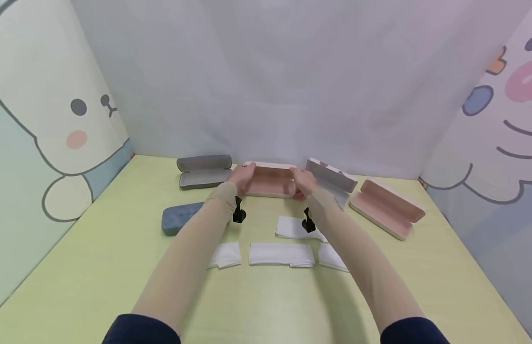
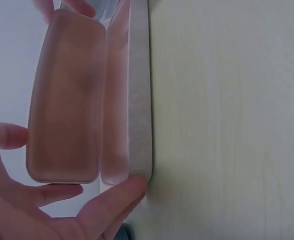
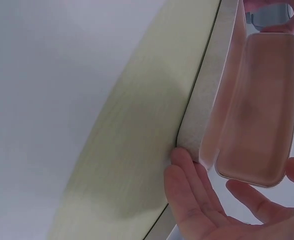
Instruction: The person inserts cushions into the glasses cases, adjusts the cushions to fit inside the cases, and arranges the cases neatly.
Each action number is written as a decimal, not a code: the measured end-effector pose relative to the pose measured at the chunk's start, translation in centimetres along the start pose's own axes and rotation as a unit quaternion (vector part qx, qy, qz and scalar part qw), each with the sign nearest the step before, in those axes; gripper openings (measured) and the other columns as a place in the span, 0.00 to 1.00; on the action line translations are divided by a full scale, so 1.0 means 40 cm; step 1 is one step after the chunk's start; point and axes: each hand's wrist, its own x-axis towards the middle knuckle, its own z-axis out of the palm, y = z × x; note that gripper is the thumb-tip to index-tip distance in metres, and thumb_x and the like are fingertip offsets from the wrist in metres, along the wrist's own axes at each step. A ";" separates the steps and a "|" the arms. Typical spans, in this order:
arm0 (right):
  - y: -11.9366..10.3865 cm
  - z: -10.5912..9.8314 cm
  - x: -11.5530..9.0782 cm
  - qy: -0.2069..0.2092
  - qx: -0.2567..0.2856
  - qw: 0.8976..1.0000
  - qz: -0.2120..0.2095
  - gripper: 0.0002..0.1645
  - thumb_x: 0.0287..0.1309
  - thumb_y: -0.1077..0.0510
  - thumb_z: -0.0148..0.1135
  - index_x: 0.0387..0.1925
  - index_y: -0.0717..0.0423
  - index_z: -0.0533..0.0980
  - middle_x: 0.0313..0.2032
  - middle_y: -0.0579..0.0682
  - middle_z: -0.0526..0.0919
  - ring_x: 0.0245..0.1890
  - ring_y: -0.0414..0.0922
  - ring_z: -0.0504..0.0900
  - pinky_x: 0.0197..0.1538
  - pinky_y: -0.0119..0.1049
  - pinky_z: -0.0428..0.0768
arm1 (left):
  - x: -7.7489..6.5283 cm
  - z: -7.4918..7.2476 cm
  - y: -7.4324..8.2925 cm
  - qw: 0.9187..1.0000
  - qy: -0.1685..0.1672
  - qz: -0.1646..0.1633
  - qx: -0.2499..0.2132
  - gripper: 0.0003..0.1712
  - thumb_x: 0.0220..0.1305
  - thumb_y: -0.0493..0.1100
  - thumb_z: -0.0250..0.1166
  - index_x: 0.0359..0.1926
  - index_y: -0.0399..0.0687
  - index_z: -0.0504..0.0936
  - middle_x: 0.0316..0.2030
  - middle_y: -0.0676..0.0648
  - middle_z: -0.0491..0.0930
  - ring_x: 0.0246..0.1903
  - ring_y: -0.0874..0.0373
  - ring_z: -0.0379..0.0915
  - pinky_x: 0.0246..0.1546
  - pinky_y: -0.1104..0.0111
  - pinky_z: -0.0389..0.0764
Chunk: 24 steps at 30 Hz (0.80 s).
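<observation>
An open glasses case (image 1: 270,184) with a pink lining and pale shell stands on the table near the back wall, its lid raised. At its left end is my left hand (image 1: 242,177); at its right end is my right hand (image 1: 304,180). The left wrist view shows the left thumb at the lid's edge (image 2: 29,135) and other fingers against the end of the lid and the base. From the right wrist view, the right hand (image 3: 237,215) holds the opposite end likewise, thumb on the lid, fingertips against the base. The case's inside has nothing in it.
An open grey glasses case (image 1: 204,177) stands left, with a closed blue case (image 1: 177,220) before it. Rightward are an open grey-lined case (image 1: 330,181) and another open pink-lined case (image 1: 386,210). Several folded white cloths (image 1: 280,254) lie nearer, some partly behind the arms.
</observation>
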 end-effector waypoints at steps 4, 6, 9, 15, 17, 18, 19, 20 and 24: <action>0.009 -0.004 -0.009 -0.013 -0.007 1.000 -0.012 0.40 0.65 0.34 0.40 0.71 0.51 0.58 0.48 0.66 0.74 0.37 0.56 0.79 0.46 0.48 0.82 | -0.015 -0.006 -0.005 0.999 -0.012 0.002 -0.034 0.41 0.70 0.59 0.41 0.76 0.49 0.39 0.76 0.44 0.41 0.70 0.46 0.52 0.61 0.48 0.71; 0.011 -0.003 -0.013 -0.016 -0.015 1.000 -0.019 0.39 0.66 0.34 0.39 0.69 0.53 0.59 0.47 0.66 0.74 0.36 0.57 0.80 0.46 0.49 0.82 | -0.023 -0.010 -0.006 0.999 -0.018 0.001 -0.047 0.40 0.70 0.57 0.41 0.75 0.47 0.41 0.75 0.42 0.43 0.69 0.45 0.52 0.61 0.47 0.70; 0.014 0.000 -0.019 -0.020 -0.020 0.999 -0.023 0.37 0.66 0.34 0.39 0.66 0.54 0.61 0.47 0.67 0.74 0.36 0.58 0.80 0.45 0.49 0.83 | -0.031 -0.012 -0.010 0.998 -0.022 -0.008 -0.056 0.40 0.70 0.57 0.41 0.75 0.47 0.42 0.74 0.42 0.43 0.69 0.46 0.52 0.62 0.47 0.69; 0.024 0.002 -0.024 -0.009 -0.019 0.999 -0.028 0.36 0.65 0.35 0.39 0.63 0.55 0.63 0.44 0.66 0.75 0.33 0.56 0.80 0.43 0.49 0.83 | -0.029 -0.005 -0.016 0.998 -0.027 -0.017 -0.057 0.40 0.70 0.59 0.41 0.75 0.49 0.40 0.75 0.42 0.39 0.70 0.46 0.50 0.64 0.48 0.68; 0.027 -0.002 -0.025 -0.006 -0.017 0.999 -0.028 0.36 0.66 0.35 0.39 0.64 0.54 0.62 0.44 0.65 0.75 0.32 0.55 0.80 0.42 0.48 0.83 | -0.028 -0.001 -0.014 0.998 -0.032 -0.017 -0.058 0.41 0.70 0.60 0.41 0.75 0.50 0.39 0.74 0.43 0.38 0.70 0.46 0.50 0.64 0.48 0.67; 0.027 -0.004 -0.025 -0.006 -0.017 0.999 -0.028 0.37 0.66 0.35 0.39 0.65 0.55 0.62 0.44 0.65 0.74 0.31 0.55 0.79 0.42 0.48 0.83 | -0.028 0.002 -0.013 0.998 -0.034 -0.017 -0.057 0.41 0.70 0.60 0.41 0.75 0.50 0.39 0.74 0.42 0.39 0.70 0.46 0.50 0.64 0.48 0.67; 0.028 -0.007 -0.026 -0.004 -0.016 0.999 -0.028 0.37 0.66 0.35 0.39 0.66 0.55 0.61 0.43 0.64 0.74 0.31 0.54 0.79 0.42 0.48 0.83 | -0.028 0.004 -0.011 0.998 -0.036 -0.018 -0.056 0.41 0.70 0.60 0.41 0.76 0.50 0.39 0.74 0.42 0.39 0.70 0.46 0.50 0.65 0.48 0.67; 0.028 -0.006 -0.026 -0.003 -0.014 1.000 -0.026 0.37 0.66 0.35 0.39 0.66 0.55 0.60 0.43 0.64 0.74 0.30 0.54 0.79 0.41 0.48 0.83 | -0.029 0.003 -0.012 0.998 -0.037 -0.018 -0.049 0.41 0.70 0.61 0.41 0.76 0.50 0.38 0.74 0.42 0.40 0.70 0.45 0.51 0.64 0.48 0.67; 0.032 -0.005 -0.026 -0.004 -0.011 1.000 -0.027 0.38 0.66 0.35 0.39 0.67 0.56 0.59 0.43 0.63 0.73 0.28 0.53 0.78 0.39 0.47 0.83 | -0.036 0.002 -0.011 0.999 -0.044 -0.016 -0.020 0.43 0.70 0.62 0.39 0.76 0.50 0.34 0.75 0.40 0.40 0.71 0.43 0.51 0.63 0.47 0.69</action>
